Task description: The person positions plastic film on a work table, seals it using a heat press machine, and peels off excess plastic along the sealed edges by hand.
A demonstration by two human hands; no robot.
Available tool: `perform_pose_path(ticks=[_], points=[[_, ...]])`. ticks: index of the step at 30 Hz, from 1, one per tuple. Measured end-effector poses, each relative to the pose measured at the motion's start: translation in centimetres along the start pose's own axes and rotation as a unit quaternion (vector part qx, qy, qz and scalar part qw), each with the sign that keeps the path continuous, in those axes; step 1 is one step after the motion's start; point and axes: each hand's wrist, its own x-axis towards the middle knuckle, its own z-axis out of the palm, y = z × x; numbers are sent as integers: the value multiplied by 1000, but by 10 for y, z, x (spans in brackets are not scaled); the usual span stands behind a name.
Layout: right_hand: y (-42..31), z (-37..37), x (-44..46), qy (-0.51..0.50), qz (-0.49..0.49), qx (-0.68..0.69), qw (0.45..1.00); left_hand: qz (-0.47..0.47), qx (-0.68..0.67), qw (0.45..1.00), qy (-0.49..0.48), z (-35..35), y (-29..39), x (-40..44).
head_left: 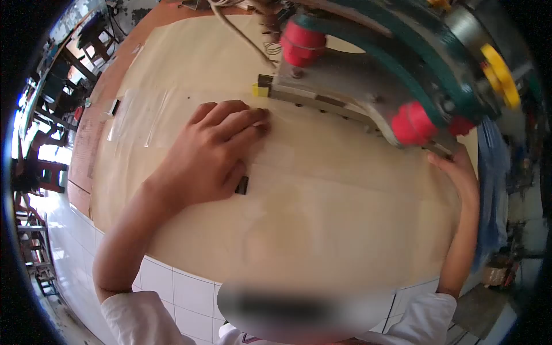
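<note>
Two grips: left hand (221,149) half-curled, hold unclear; right hand (458,171) at machine (359,77), closure hidden.

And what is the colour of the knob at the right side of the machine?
The knob is yellow; the head view shows it best.

Here's my worktop (84,152), tan sheet (201,236) spread across, clear plastic (135,119) and a small black piece (242,186) on top!
</note>
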Motion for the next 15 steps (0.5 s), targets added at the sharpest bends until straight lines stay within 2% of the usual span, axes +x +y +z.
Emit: perform_pose_path(ticks=[3, 4, 11, 15], points=[[-26, 8, -5, 22, 5, 29, 999, -6, 11, 999, -37, -2, -3, -1], [-17, 4, -6, 16, 58, 43, 997, -9, -4, 999, -35, -4, -2, 0], [15, 1, -7, 50, 66, 81, 993, -23, -3, 999, -50, -2, -3, -1], [19, -3, -9, 45, 94, 38, 994, -22, 5, 999, -42, 0, -2, -1]])
